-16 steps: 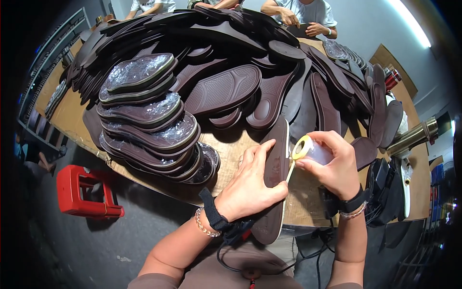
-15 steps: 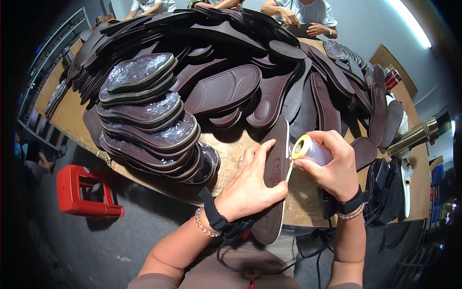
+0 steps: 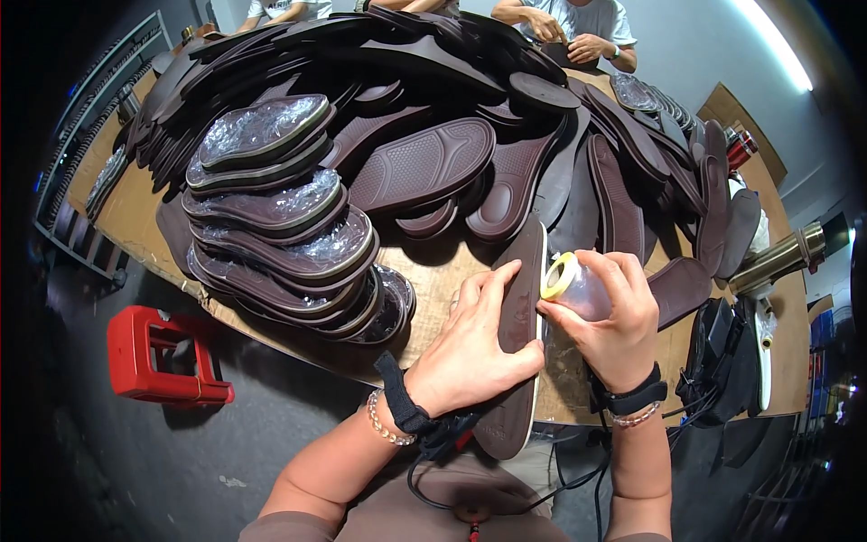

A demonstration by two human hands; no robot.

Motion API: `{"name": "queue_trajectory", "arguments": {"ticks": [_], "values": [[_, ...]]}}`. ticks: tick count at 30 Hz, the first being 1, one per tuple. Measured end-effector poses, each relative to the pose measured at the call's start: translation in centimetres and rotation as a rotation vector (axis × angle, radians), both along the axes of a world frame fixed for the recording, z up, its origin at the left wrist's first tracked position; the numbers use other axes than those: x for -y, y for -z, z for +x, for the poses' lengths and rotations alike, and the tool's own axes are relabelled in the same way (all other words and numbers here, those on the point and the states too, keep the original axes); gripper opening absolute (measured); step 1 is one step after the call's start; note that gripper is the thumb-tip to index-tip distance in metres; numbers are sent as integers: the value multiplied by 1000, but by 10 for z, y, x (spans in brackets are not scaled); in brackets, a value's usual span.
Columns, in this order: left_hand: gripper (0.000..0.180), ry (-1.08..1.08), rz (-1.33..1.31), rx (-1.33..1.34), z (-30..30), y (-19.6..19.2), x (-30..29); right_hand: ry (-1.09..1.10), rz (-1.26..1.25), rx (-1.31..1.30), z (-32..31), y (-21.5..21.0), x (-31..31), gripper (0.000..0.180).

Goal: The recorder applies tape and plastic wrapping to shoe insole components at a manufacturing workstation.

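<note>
A long dark brown shoe sole (image 3: 522,298) stands on its edge on the wooden table (image 3: 135,217), right in front of me. My left hand (image 3: 474,348) grips it around the lower half, fingers spread along its flat face. My right hand (image 3: 616,316) holds a small clear plastic bottle (image 3: 578,287) with a yellow-rimmed mouth, tipped sideways so the mouth touches the sole's right edge near its upper half.
A stack of brown soles topped with shiny clear film (image 3: 280,217) sits to the left. Many loose dark soles (image 3: 424,163) cover the far table. Another person's hands (image 3: 569,41) work at the far side. A red stool (image 3: 158,357) stands below left; a metal flask (image 3: 781,257) stands right.
</note>
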State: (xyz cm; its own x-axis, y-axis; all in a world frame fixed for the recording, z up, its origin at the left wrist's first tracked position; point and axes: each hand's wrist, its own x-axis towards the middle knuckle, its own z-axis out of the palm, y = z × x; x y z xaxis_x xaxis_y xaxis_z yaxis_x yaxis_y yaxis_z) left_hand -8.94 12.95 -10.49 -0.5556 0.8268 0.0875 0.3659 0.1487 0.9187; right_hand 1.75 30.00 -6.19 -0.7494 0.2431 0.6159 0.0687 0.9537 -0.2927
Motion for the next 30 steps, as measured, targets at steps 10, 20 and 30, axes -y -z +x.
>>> {"name": "queue_trajectory", "arguments": {"ticks": [10, 20, 30], "values": [[94, -1, 3, 7, 0, 1, 1, 40, 19, -4, 1, 1, 8, 56], [94, -1, 2, -6, 0, -1, 2, 53, 32, -64, 1, 4, 10, 57], [91, -11, -37, -11, 0, 0, 2, 60, 26, -81, 0, 5, 11, 58]]}}
